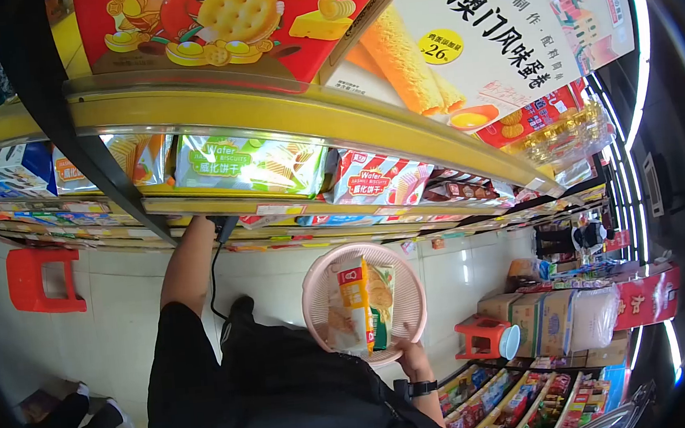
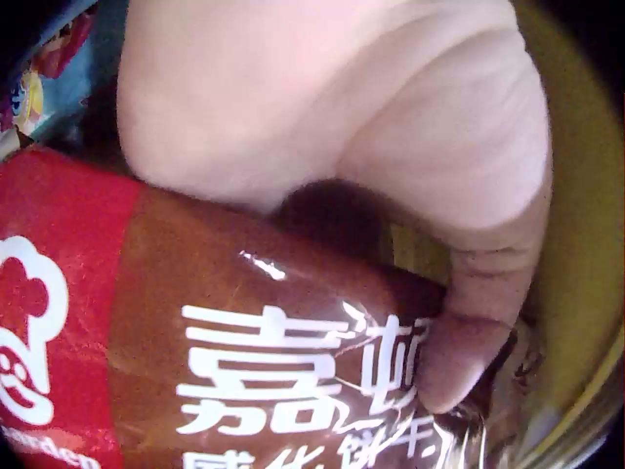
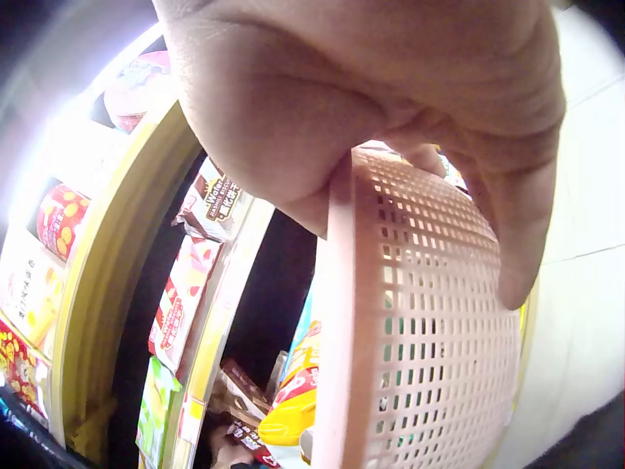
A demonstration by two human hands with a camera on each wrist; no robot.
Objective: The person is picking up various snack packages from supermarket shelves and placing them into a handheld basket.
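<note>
Where the wafer packet (image 2: 244, 342) sits: gripped in the left hand (image 2: 391, 127), tucked inside the yellow shelf (image 1: 268, 113) at centre-left of the head view, so it's hidden there tbh.
Left hand: clenched round the packet, thumb (image 2: 469, 342) pressed over its right end.
Right hand (image 1: 414, 361): the pink basket (image 1: 307, 298) is held by its rim, low and centre-right of the frame.
Key relation: the basket is found down and right of the shelf gap, well apart from the packet; the left hand is plainly the nearer one.
Long axis: seems to run left to right across the wrist frame.
In the basket: one yellow-green snack bag (image 1: 360, 306), label not readable.
Writing: "嘉顿" in white on the packet, "Wafer" on the green bags (image 1: 249, 165), "澳门风味蛋卷" plus a "26" sticker on the big box (image 1: 497, 29) upper right.
</note>
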